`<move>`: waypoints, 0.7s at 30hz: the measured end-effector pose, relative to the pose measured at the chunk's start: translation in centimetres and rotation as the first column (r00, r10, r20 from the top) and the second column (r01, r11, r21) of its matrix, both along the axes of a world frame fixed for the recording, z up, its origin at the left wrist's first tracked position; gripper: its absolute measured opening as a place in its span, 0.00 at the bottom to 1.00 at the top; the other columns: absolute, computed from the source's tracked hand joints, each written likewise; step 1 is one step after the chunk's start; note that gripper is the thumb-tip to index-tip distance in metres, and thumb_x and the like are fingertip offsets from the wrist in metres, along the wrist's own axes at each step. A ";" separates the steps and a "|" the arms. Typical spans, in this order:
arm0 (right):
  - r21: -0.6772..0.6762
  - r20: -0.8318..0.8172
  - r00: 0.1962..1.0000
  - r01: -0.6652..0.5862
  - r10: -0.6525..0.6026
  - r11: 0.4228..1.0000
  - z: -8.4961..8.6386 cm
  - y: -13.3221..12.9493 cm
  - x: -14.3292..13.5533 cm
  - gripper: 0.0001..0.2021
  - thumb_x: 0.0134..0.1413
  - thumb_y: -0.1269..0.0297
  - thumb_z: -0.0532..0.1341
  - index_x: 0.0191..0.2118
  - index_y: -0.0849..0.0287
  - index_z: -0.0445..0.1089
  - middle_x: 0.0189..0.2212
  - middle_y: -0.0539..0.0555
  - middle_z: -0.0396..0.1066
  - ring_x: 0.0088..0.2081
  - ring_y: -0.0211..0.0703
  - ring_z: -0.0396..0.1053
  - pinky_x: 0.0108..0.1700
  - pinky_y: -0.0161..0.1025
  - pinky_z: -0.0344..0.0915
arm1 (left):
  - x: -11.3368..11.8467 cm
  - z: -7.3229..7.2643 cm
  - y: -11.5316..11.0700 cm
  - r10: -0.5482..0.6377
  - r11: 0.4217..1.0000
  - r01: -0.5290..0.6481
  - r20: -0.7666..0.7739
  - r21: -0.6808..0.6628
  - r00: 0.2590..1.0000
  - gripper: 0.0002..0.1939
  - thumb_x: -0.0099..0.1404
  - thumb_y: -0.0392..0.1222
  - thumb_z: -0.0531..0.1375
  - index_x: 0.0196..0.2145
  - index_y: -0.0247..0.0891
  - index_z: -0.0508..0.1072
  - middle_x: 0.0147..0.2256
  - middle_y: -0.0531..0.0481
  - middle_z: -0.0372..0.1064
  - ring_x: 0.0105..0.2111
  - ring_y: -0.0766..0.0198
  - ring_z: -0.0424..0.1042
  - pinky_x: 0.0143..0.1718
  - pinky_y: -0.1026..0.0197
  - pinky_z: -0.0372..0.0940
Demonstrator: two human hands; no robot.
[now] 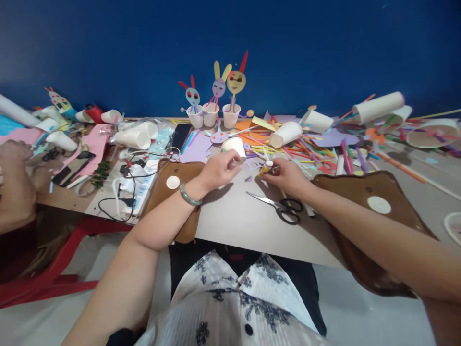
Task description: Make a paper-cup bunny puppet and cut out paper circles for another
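My left hand (220, 169), with a bracelet on the wrist, is curled closed just in front of a white paper cup (235, 147). Whatever its fingertips pinch, if anything, is hidden. Between the fingers of my right hand (285, 176) is a small yellow tube with a white end (266, 167), perhaps glue. Scissors with black handles (279, 206) lie slightly spread on the table below that hand. Small purple paper scraps (248, 179) rest between my hands. Behind the cup lies a purple paper head (219, 137).
Three paper-cup figures with eared paper heads (211, 115) stand against the blue wall. Coloured sticks (306, 146) and tipped cups (286, 133) crowd the right. Brown pads (392, 226) flank me. Leftward are a power strip (140, 190) with cables and another person's hand (16, 161).
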State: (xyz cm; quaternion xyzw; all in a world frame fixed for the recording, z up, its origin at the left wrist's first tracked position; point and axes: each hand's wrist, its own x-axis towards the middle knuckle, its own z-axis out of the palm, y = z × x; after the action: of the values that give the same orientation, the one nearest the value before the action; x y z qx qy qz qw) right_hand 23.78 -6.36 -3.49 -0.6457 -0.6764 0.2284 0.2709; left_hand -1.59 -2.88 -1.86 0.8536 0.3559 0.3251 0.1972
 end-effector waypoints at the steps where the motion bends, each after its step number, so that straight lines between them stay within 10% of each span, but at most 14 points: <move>1: 0.003 0.009 1.000 -0.016 0.016 1.000 0.2 0.3 -0.2 0.11 0.45 0.56 0.68 0.31 0.56 0.71 0.27 0.52 0.72 0.28 0.43 0.66 0.31 0.40 0.59 | 0.1 0.1 -0.4 -0.089 0.995 0.092 -0.084 0.030 0.992 0.05 0.69 0.41 0.60 0.40 0.38 0.71 0.32 0.51 0.70 0.33 0.63 0.70 0.37 0.61 0.62; 13: 0.069 -0.214 0.976 -0.008 0.023 0.998 -0.2 0.0 -0.5 0.14 0.49 0.53 0.67 0.31 0.53 0.64 0.25 0.50 0.70 0.26 0.41 0.64 0.29 0.39 0.59 | 1.6 -0.9 -1.1 -0.247 0.919 0.369 -0.524 0.140 0.815 0.15 0.76 0.39 0.52 0.46 0.34 0.78 0.45 0.40 0.74 0.47 0.53 0.72 0.51 0.52 0.66; 21: 0.064 -0.232 0.970 -0.054 0.068 0.996 -0.2 -0.1 -0.5 0.06 0.56 0.59 0.60 0.32 0.52 0.63 0.26 0.50 0.68 0.30 0.46 0.65 0.32 0.42 0.61 | 2.3 -1.8 -1.2 -0.147 0.965 0.234 -0.497 0.117 0.855 0.17 0.78 0.41 0.50 0.48 0.34 0.78 0.44 0.40 0.74 0.48 0.52 0.73 0.51 0.51 0.68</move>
State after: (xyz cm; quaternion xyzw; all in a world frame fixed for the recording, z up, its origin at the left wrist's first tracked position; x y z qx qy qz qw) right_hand 23.32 -6.51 -3.67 -0.5852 -0.6657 0.2914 0.3598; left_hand 0.74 -4.05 -3.63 0.9525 0.2779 0.1097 0.0585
